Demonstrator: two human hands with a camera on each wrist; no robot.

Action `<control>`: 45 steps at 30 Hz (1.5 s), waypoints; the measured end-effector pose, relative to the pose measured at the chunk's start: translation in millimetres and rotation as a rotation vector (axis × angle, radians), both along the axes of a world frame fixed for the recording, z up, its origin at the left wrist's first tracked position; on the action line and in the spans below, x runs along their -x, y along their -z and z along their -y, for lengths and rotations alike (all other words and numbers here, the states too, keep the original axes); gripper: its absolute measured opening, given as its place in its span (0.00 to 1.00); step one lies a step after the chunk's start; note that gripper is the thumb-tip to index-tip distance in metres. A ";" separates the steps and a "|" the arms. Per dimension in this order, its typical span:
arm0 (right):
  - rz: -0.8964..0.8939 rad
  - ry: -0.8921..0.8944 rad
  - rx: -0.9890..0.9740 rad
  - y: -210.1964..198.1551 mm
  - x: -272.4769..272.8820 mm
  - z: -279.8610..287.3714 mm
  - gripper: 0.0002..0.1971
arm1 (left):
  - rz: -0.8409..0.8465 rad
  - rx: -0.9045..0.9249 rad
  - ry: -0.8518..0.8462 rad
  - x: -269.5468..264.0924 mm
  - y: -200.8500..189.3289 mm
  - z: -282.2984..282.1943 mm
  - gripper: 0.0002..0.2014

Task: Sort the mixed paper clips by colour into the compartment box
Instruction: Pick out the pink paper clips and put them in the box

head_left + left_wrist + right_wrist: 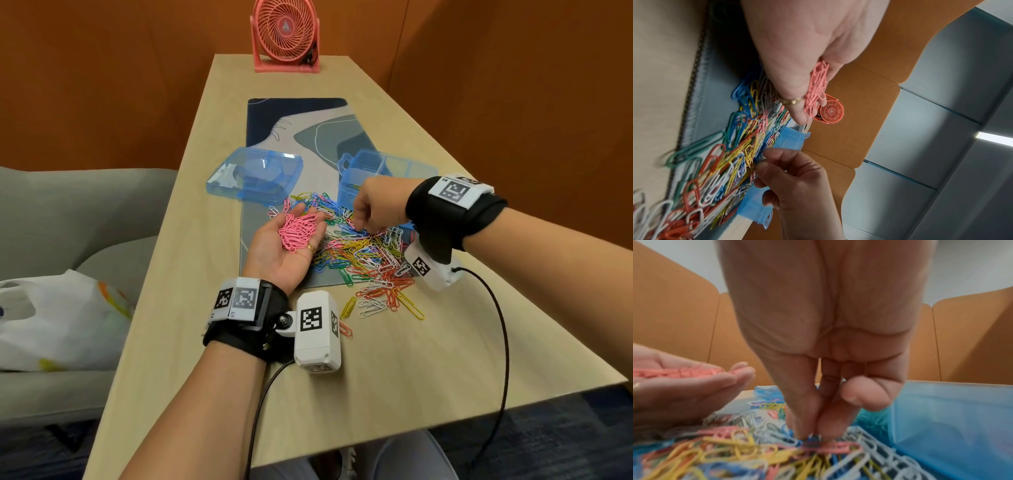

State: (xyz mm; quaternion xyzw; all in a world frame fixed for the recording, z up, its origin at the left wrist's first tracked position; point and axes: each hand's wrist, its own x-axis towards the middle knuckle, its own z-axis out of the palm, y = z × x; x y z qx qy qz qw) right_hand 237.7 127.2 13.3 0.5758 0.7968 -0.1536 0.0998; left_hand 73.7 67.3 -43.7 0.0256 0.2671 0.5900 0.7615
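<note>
Left hand [287, 245] cups pink clips [298, 230] palm-up; right hand [378, 205] pinches into the mixed pile [363, 253].

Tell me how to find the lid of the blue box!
Start at the patterned mat on the table. The lid lies on the mat's left edge, past the clip pile. Unlike the deeper box to its right, it is shallow and flat.

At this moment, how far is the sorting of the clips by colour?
Early stage. Done: a bunch of pink clips is gathered in the open left hand, not yet in the compartment box. In hand: the right hand reaches into the mixed pile, fingertips closing at another pink clip; whether it is gripped is unclear. Left: nearly the whole pile, every other colour.
</note>
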 end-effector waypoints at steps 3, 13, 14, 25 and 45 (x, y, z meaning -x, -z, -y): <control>-0.004 -0.026 0.021 6.9 -0.5 -0.1 0.05 | 0.011 -0.002 0.003 -0.5 -0.1 0.6 0.15; 0.014 -0.056 -0.032 12.1 -0.7 0.4 0.07 | 0.007 0.006 -0.002 -1.0 0.1 0.0 0.15; 0.018 -0.053 -0.031 11.2 -1.1 0.3 0.07 | 0.003 0.004 -0.002 -0.8 -0.1 -0.1 0.15; 0.147 -0.122 -0.082 4.3 -4.7 7.4 0.06 | -0.003 -0.004 0.004 -1.0 -1.2 1.2 0.15; 0.094 -0.138 -0.072 6.8 1.9 8.7 0.05 | 0.029 0.000 -0.004 -0.4 -1.7 1.0 0.15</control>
